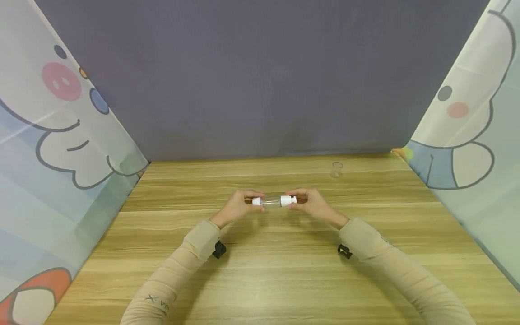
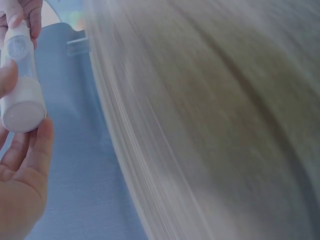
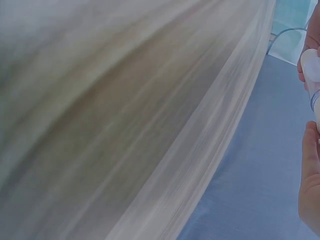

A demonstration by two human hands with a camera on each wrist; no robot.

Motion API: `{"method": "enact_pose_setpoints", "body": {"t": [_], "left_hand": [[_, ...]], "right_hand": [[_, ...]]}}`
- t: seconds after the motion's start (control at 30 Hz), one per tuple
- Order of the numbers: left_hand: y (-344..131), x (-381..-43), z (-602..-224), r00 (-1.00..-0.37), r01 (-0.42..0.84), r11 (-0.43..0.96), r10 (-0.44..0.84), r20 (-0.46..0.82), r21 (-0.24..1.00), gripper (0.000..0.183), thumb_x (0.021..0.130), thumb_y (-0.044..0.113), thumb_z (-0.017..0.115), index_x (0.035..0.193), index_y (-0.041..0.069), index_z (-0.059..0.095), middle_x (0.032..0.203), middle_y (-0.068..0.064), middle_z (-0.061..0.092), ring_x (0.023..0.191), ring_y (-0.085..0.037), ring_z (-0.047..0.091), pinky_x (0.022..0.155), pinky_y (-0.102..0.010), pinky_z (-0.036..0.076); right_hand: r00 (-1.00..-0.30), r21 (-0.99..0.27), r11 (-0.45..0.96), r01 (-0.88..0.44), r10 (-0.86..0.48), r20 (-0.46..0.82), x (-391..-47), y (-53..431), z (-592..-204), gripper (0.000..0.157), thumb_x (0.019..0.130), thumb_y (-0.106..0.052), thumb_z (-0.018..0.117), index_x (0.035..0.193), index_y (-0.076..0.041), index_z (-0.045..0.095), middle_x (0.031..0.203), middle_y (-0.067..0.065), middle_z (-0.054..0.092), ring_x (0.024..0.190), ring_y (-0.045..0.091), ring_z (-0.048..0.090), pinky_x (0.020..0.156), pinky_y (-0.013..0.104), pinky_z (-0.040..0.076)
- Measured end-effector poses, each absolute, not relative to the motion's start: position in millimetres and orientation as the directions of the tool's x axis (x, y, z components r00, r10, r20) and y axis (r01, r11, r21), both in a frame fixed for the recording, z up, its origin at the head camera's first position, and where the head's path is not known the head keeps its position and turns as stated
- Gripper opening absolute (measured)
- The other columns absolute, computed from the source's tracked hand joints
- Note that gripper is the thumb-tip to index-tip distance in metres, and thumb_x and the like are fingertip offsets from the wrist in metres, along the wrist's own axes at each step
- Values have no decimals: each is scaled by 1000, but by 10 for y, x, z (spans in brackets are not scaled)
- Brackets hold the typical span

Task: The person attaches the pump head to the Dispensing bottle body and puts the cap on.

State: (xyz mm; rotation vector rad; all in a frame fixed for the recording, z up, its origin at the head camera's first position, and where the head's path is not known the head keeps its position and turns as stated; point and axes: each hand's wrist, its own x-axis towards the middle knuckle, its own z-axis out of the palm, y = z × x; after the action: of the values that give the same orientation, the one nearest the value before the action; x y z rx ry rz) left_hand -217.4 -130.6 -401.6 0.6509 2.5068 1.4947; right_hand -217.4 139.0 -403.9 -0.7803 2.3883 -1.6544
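A small clear pump bottle (image 1: 270,201) with white ends lies level in the air above the table, held between both hands. My left hand (image 1: 235,208) pinches its white base (image 2: 24,111) between thumb and fingers. At the other end, my right hand (image 1: 318,206) grips the white pump top (image 1: 286,201). Only part of the right hand (image 3: 311,177) and of the bottle (image 3: 312,75) fits in the right wrist view. The clear body looks empty, though its inside is small in the head view.
A clear cap (image 1: 336,169) stands on the wooden table (image 1: 260,280) at the back right. Behind the table rises a dark grey-blue panel (image 1: 260,81). Cartoon-printed curtains (image 1: 32,180) flank both sides.
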Motion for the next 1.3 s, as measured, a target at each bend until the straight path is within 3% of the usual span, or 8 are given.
{"method": "enact_pose_setpoints", "body": {"t": [0.73, 1.3], "left_hand": [[-1250, -2114, -4021, -920, 243, 372, 380, 92, 896, 42, 84, -1, 78, 124, -7, 66, 132, -22, 61, 118, -39, 59, 100, -40, 52], [-1238, -2102, -4047, -925, 254, 392, 364, 104, 884, 44, 81, 1, 81, 122, -8, 67, 130, -21, 61, 116, -40, 60, 97, -37, 54]], "right_hand": [[-897, -923, 282, -261, -425, 123, -2137, 1375, -3961, 36, 89, 0, 74, 121, 14, 64, 109, 26, 70, 91, 24, 70, 77, 30, 61], [-923, -932, 305, -198, -378, 73, -2122, 1359, -3920, 37, 87, -4, 76, 119, 12, 66, 111, 24, 69, 93, 26, 68, 83, 32, 59]]}}
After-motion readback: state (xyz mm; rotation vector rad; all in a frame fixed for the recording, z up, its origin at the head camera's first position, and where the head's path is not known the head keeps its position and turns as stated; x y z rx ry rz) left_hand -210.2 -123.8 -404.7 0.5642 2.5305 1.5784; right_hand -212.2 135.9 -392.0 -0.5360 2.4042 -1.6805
